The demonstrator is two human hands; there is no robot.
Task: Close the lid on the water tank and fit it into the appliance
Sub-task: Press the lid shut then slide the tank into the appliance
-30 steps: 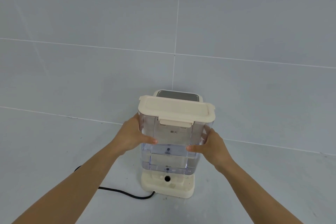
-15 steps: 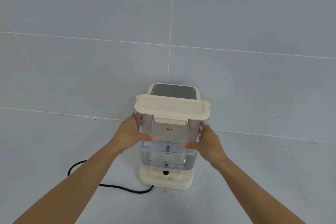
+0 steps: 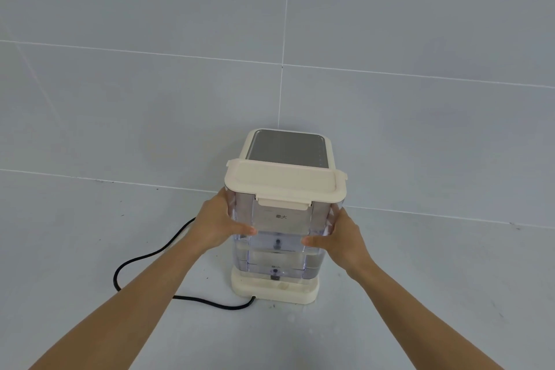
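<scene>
Water tank [image 3: 282, 237] lid [image 3: 285, 182] closed | sits on appliance [image 3: 274, 290] base | left hand [image 3: 214, 227] + right hand [image 3: 342, 239] grip clamped on tank sides

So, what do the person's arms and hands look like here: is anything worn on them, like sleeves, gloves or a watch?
Both arms are bare as far as the picture shows, with no sleeves in view. The left hand and the right hand wear no gloves. No watch, bracelet or ring is visible on either wrist or on the fingers. No markings can be seen on them.
</scene>
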